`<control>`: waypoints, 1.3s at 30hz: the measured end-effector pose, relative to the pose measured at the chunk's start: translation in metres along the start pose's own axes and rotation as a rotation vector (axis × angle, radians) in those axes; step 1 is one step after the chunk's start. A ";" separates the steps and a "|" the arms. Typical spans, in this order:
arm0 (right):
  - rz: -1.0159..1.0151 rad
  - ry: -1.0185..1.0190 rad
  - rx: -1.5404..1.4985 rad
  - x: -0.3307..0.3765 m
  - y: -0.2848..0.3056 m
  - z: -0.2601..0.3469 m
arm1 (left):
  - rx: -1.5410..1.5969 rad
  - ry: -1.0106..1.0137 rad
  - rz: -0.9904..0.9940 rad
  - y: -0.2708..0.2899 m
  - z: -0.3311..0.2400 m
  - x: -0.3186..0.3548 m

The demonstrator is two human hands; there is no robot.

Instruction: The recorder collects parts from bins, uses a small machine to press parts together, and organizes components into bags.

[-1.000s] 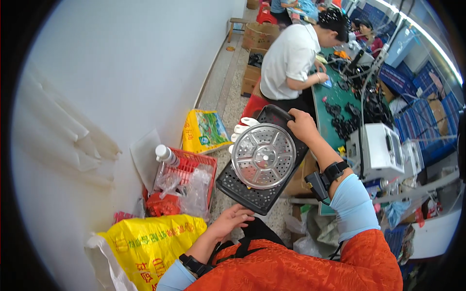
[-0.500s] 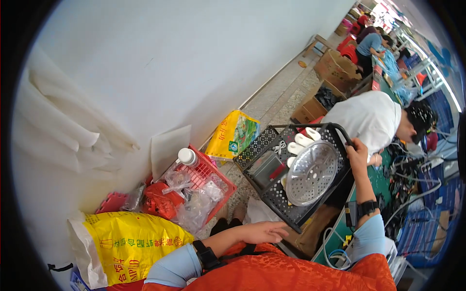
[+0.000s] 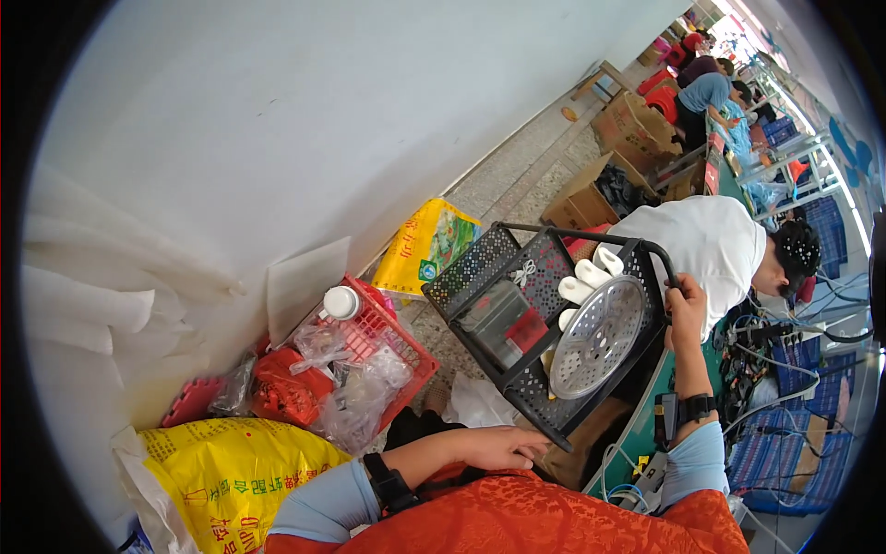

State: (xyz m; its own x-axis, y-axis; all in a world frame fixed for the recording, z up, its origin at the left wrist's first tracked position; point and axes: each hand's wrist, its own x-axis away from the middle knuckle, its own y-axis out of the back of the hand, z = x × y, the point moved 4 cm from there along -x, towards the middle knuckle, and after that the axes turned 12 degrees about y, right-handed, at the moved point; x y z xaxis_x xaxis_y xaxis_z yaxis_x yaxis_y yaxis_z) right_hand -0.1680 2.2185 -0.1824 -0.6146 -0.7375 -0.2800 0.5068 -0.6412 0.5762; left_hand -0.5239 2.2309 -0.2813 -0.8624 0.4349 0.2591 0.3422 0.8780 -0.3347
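Observation:
My right hand (image 3: 686, 312) is closed round the curved black side tube of a black tiered rack (image 3: 472, 270) with perforated shelves, which stands tilted in the view. Leaning on its near right shelf is a round, perforated silver metal plate (image 3: 598, 337), beside several white rounded pieces (image 3: 577, 289). A transparent box with a red patch (image 3: 503, 323) and a small white cable (image 3: 523, 272) lie on the other shelves. My left hand (image 3: 508, 448) rests low before my body, fingers loosely stretched out beside the rack's lower corner, holding nothing I can see.
At left are a red plastic crate (image 3: 420, 374) with plastic bags and a white-lidded jar (image 3: 341, 303), and a yellow sack (image 3: 245, 471). A person in white (image 3: 697, 249) bends over the green workbench (image 3: 646, 406) at right. Cardboard boxes (image 3: 577, 194) stand farther off.
My view has shifted slightly. The rack and my right hand appear a little lower, and the rack is tilted somewhat more. My left hand stays low before my body.

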 end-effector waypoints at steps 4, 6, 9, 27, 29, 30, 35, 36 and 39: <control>-0.007 -0.024 -0.043 0.002 -0.002 -0.002 | 0.028 -0.021 0.016 -0.001 0.002 0.000; -0.009 -0.035 -0.021 0.004 -0.002 -0.002 | 0.026 -0.023 0.017 -0.002 0.004 -0.002; -0.006 -0.050 0.004 0.006 0.000 -0.005 | 0.041 -0.025 0.018 -0.003 0.002 0.000; 0.026 0.007 0.024 -0.074 -0.027 -0.028 | 0.312 -0.134 -0.305 0.069 -0.004 -0.004; 0.061 0.009 -0.012 -0.106 -0.039 -0.044 | 0.352 -0.138 -0.362 0.091 -0.014 -0.013; 0.077 -0.010 -0.018 -0.122 -0.045 -0.051 | 0.355 -0.154 -0.380 0.102 -0.017 -0.020; 0.156 0.019 -0.136 -0.210 -0.067 -0.095 | 0.314 -0.155 -0.496 0.165 -0.040 -0.067; 0.171 0.023 -0.132 -0.226 -0.069 -0.104 | 0.381 -0.162 -0.518 0.172 -0.048 -0.073; 0.228 0.028 -0.132 -0.275 -0.077 -0.113 | 0.440 -0.193 -0.589 0.201 -0.063 -0.094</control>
State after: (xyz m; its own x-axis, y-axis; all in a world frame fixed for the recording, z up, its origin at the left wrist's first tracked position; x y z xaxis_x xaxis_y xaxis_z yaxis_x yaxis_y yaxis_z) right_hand 0.0303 2.4460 -0.2365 -0.4596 -0.8704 -0.1763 0.7060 -0.4786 0.5220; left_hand -0.3501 2.3794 -0.3157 -0.9202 -0.1594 0.3574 -0.3407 0.7760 -0.5309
